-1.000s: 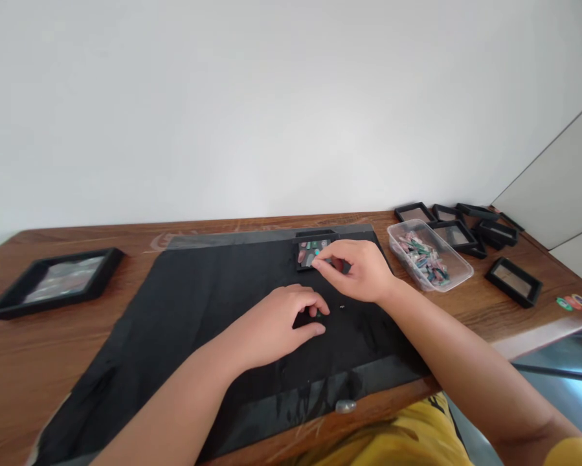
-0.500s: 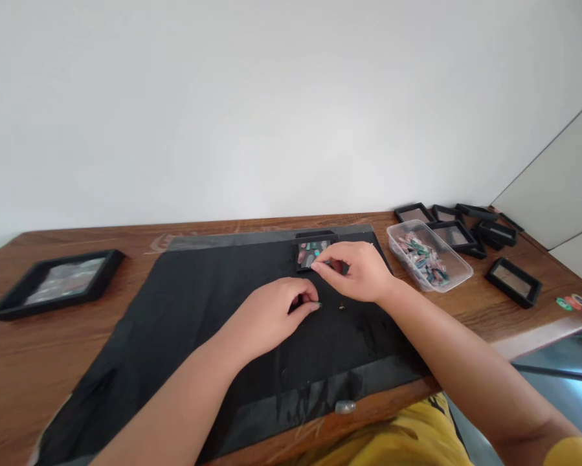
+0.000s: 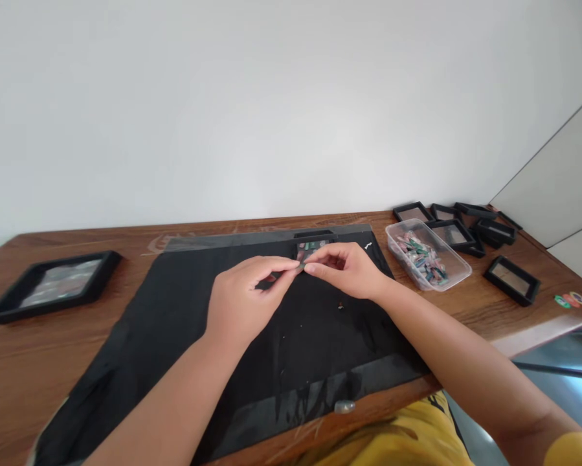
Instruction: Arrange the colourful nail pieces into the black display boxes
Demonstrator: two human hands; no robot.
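Note:
My left hand (image 3: 252,291) is closed in a pinch, with a small greenish piece (image 3: 302,265) at its fingertips. The thumb and forefinger of my right hand (image 3: 353,269) meet it from the other side and pinch the same spot. Just behind the fingertips lies a small black frame (image 3: 314,245) with coloured pieces inside; my right hand covers part of it. Both hands are above a black mat (image 3: 193,304). A tiny brownish bit (image 3: 340,306) rests on the mat below my right hand.
On the right stands a clear plastic tub (image 3: 458,275) of wrapped coloured pieces, with several black frames (image 3: 450,233) behind it. Another frame (image 3: 513,279) is beside the tub. A larger black frame (image 3: 52,285) sits at left. A white scrap (image 3: 368,246) lies near the mat's corner.
My left hand has moved up and away from me, bringing its green piece to my right fingertips. My right hand has shifted slightly left. A white scrap now shows near the mat's right corner.

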